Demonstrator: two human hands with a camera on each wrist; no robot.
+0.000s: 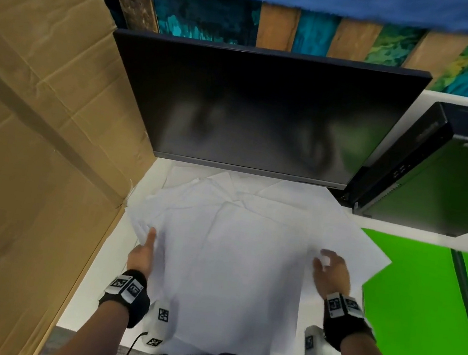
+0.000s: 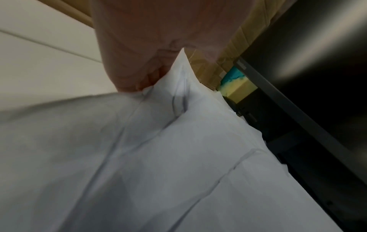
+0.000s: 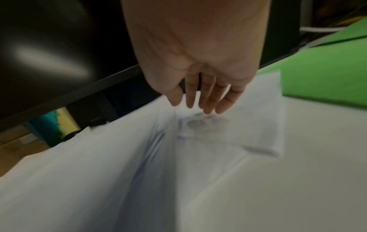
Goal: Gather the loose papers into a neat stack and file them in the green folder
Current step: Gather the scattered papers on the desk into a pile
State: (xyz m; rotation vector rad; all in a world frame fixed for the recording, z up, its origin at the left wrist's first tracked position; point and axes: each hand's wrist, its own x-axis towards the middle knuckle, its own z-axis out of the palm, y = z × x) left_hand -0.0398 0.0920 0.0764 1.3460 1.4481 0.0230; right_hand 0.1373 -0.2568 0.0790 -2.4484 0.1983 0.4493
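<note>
Several loose white papers (image 1: 231, 252) lie fanned and overlapping on the white desk (image 1: 91, 283), below the monitor. My left hand (image 1: 144, 250) stands on edge against their left side, thumb straight along the top sheet. In the left wrist view a corner of the papers (image 2: 158, 157) pushes up into my left hand (image 2: 158, 39) and hides the fingers. My right hand (image 1: 332, 274) is over the right side of the papers, fingers straight and slightly spread. In the right wrist view its fingertips (image 3: 206, 108) touch or nearly touch the sheets (image 3: 99, 172). The green folder (image 1: 418, 308) lies open to the right, under one paper corner (image 3: 264, 125).
A dark monitor (image 1: 260, 111) stands just behind the papers. A large cardboard sheet (image 1: 35, 149) walls the left side. A black computer case (image 1: 438, 170) sits at the back right, behind the green folder (image 3: 327, 62).
</note>
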